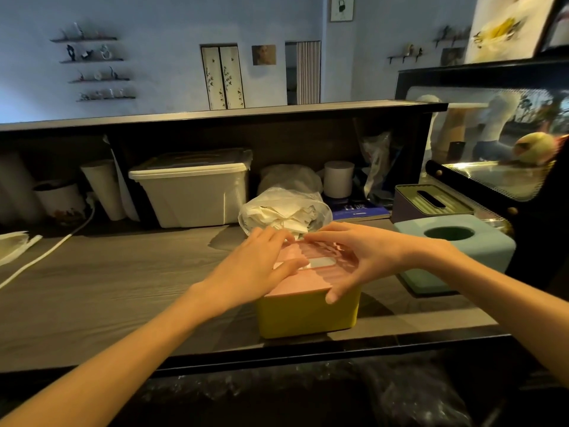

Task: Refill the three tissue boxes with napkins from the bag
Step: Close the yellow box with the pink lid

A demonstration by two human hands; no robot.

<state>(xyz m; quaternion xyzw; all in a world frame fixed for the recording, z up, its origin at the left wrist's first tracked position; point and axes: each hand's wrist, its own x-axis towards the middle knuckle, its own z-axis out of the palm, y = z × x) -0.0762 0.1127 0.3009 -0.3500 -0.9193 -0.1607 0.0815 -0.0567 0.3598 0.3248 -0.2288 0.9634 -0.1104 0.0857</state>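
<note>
A yellow tissue box with a pink ribbed lid stands near the front edge of the counter. My left hand lies flat on the lid's left side, fingers straight. My right hand spreads over the lid's right side, thumb at its front rim. A white napkin shows in the lid's slot. Right behind the box stands a clear plastic bag full of white napkins. A light blue tissue box with a round hole sits to the right, and a purple box with a green slotted lid behind it.
The dark wood counter has a white cable at the left. A white lidded bin, paper rolls and cups line the back under a shelf. A glass display case closes off the right side.
</note>
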